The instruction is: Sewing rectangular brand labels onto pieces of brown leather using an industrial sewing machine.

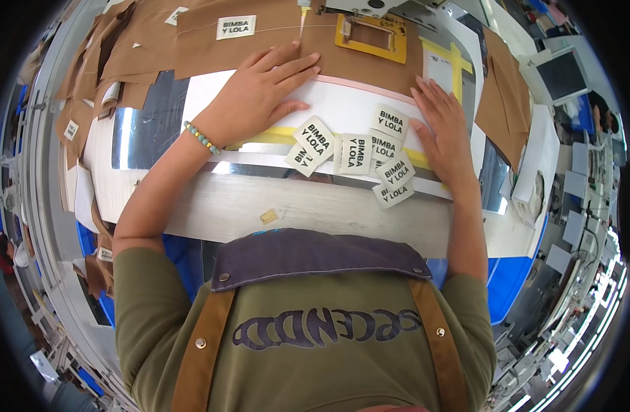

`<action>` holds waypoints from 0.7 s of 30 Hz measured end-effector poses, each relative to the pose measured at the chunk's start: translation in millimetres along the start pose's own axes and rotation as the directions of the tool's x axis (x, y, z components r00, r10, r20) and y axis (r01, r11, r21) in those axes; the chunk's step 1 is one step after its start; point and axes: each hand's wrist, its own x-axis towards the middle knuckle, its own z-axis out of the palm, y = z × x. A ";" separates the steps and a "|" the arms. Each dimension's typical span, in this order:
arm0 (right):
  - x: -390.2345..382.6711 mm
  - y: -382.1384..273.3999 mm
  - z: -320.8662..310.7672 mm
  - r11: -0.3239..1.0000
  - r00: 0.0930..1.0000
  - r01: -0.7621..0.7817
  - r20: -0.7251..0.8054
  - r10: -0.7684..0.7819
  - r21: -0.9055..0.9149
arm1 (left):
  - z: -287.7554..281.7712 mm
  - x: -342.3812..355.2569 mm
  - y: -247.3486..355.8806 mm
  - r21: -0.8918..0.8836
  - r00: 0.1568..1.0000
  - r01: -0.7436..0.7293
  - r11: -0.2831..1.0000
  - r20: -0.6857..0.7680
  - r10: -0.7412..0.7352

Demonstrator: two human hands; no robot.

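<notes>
My left hand [260, 93], with a beaded bracelet [201, 137] at the wrist, lies with fingers apart on the front edge of a brown sheet of material [212, 58]. My right hand [442, 137] rests with fingers stretched out at that sheet's right front corner. Between the hands is a white board [353, 106] with a pinkish strip along its far edge and yellow tape along its near edge. Several pale printed labels [356, 154] lie loosely overlapping there, nearest my right hand. Another label [236, 27] is on the brown sheet, beyond my left hand.
A yellow frame [398, 44] sits on the brown sheet below a machine head [370, 5]. A pale thread crosses the sheet. Brown pieces [133, 58] pile up at the left, and another [504, 103] lies at the right. Beyond stand a dark screen [562, 74] and, below the table, blue bins [514, 285].
</notes>
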 end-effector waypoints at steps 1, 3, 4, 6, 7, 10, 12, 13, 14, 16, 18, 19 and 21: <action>-3.7 2.3 -1.5 1.000 1.000 -0.022 0.008 0.022 0.019 | 1.6 0.1 0.9 -0.028 0.999 0.030 0.999 0.019 -0.029; -4.7 3.2 -2.1 0.994 0.995 -0.056 -0.079 0.064 0.096 | 1.1 -1.8 1.4 -0.071 0.995 0.098 0.993 0.032 -0.095; -4.6 5.3 -2.1 0.983 0.982 -0.061 -0.165 0.090 0.173 | 0.8 -2.4 1.1 -0.085 0.996 0.083 0.993 0.032 -0.081; -7.1 11.5 0.5 0.981 0.981 -0.044 -0.178 0.078 0.189 | 1.4 -2.6 0.7 -0.082 0.993 0.116 0.990 0.013 -0.115; -4.6 10.7 2.3 0.991 0.985 -0.011 -0.170 0.035 0.137 | 0.7 -2.2 0.8 -0.094 0.991 0.129 0.987 0.031 -0.127; -3.5 2.1 -1.4 0.998 0.993 -0.002 -0.114 0.008 0.058 | 1.6 2.0 0.0 -0.087 0.993 0.118 0.989 0.041 -0.115; -3.3 1.2 -1.8 1.000 1.000 0.007 0.001 -0.007 -0.020 | 0.6 1.5 -0.6 -0.087 0.993 0.114 0.990 0.044 -0.111; -3.6 1.8 -0.6 1.000 1.000 0.005 0.001 -0.005 -0.018 | 1.5 0.8 -0.3 -0.090 0.993 0.115 0.989 0.052 -0.111; -3.6 2.3 0.4 1.000 1.000 0.008 0.006 -0.008 -0.001 | 2.1 0.4 -0.2 -0.090 0.992 0.115 0.989 0.056 -0.110; -3.7 2.2 0.7 1.000 1.000 0.011 0.012 -0.012 0.018 | 1.6 -0.7 0.2 -0.088 0.992 0.117 0.989 0.047 -0.113; -4.7 2.0 -1.1 1.000 1.000 0.014 0.014 -0.014 0.019 | 0.5 -1.0 -0.3 -0.109 0.993 0.113 0.988 0.059 -0.107; -4.8 2.9 -1.5 1.000 1.000 0.015 0.014 -0.015 0.024 | -0.5 -1.4 -0.9 -0.129 0.993 0.108 0.986 0.066 -0.100; -5.6 4.0 -1.2 0.999 1.000 0.020 0.009 -0.020 0.031 | -2.2 -2.2 0.8 -0.126 0.993 0.112 0.986 0.063 -0.105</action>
